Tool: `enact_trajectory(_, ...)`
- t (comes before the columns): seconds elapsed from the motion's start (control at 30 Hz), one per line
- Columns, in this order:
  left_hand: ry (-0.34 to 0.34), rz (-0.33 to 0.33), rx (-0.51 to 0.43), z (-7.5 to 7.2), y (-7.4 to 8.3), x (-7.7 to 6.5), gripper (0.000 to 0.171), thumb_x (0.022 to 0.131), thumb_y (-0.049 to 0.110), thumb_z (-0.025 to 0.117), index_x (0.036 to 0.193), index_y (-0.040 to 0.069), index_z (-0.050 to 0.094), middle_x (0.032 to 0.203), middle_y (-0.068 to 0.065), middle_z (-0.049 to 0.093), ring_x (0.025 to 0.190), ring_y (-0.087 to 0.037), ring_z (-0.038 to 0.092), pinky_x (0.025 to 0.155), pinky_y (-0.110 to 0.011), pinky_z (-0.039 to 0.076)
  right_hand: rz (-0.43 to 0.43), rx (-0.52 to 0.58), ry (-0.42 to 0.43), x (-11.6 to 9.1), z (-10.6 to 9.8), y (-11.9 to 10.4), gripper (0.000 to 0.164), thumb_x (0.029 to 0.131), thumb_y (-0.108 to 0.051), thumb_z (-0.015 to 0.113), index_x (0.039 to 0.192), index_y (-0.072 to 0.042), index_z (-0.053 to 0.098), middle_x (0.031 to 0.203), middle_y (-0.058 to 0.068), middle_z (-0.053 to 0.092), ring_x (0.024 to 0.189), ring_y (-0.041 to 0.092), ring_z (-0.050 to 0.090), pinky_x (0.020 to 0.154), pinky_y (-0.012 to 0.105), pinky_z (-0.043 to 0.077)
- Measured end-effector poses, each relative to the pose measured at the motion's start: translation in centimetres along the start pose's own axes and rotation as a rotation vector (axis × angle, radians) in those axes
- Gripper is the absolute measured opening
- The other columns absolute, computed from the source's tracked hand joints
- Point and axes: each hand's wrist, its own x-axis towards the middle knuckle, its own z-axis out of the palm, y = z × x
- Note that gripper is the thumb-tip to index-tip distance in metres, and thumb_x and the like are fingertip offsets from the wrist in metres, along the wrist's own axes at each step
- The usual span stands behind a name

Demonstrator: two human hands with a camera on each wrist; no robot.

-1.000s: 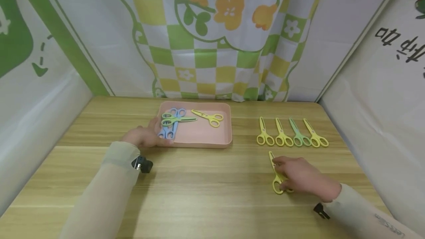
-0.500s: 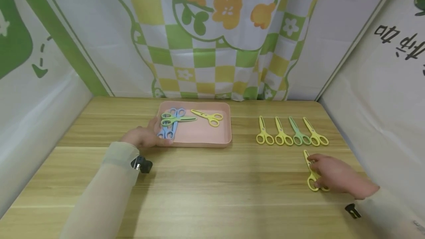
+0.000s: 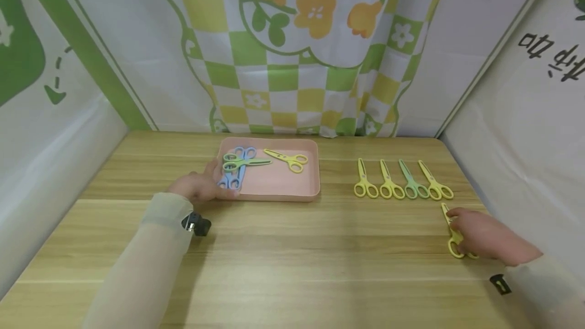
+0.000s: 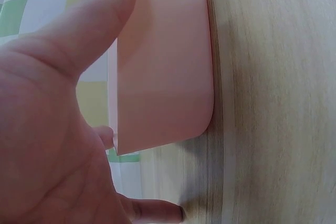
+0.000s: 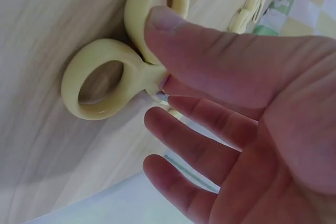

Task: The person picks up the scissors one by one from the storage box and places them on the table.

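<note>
In the head view my right hand (image 3: 486, 237) pinches a pair of yellow scissors (image 3: 454, 243) at the table's right side, blades away from me. Thumb and index finger hold it beside the handle loops (image 5: 102, 80) in the right wrist view, the other fingers loosely extended. My left hand (image 3: 197, 187) holds the left end of a pink tray (image 3: 274, 184), its thumb along the near wall (image 4: 163, 77). Inside the tray, green scissors (image 3: 235, 164) lie across blue scissors (image 3: 233, 183), with yellow scissors (image 3: 294, 162) apart to the right.
Behind the right hand, several scissors stand in a row: yellow (image 3: 363, 188), yellow (image 3: 390, 189), green (image 3: 413, 189) and yellow (image 3: 436, 190), tips pointing away. A checked curtain (image 3: 292, 85) hangs at the wooden table's (image 3: 292, 268) back edge. White sheets flank both sides.
My right hand has slid the yellow scissors rightward across the table, to below the right end of the row. The left hand and tray stay where they were.
</note>
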Motion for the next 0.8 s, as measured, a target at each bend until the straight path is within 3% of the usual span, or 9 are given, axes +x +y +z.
enact_trajectory(0.47,0.002,-0.004,-0.007,0.3,-0.6,1.1,0.15,0.056,0.086,0.073,0.158,0.023,-0.019,0.152,-0.043,0.01,0.138,-0.061,0.015,0.107,-0.071,0.02,0.007,0.004,0.006,0.0,-0.1,0.6,0.029,0.059,-0.013,0.087,0.075,-0.009,0.063,0.109,0.027,0.062,0.09,0.042,0.064,0.078,0.052,0.053)
enact_trajectory(0.67,0.006,-0.001,-0.013,0.2,-0.3,0.5,0.146,0.062,0.082,0.073,0.158,0.019,-0.017,0.151,-0.045,0.012,0.137,-0.061,0.016,0.107,-0.07,0.021,0.045,0.019,0.031,0.1,-0.2,0.3,0.032,0.064,-0.023,0.087,0.074,-0.009,0.06,0.114,0.034,0.06,0.096,0.048,0.062,0.081,0.054,0.052)
enact_trajectory(0.8,0.011,0.002,-0.005,0.1,-0.1,0.2,0.142,0.066,0.079,0.073,0.158,0.018,-0.016,0.15,-0.045,0.014,0.136,-0.061,0.019,0.106,-0.069,0.023,0.107,0.043,0.078,0.4,-0.7,-0.2,0.04,0.067,-0.031,0.089,0.073,-0.012,0.054,0.103,0.022,0.063,0.081,0.033,0.062,0.067,0.045,0.052)
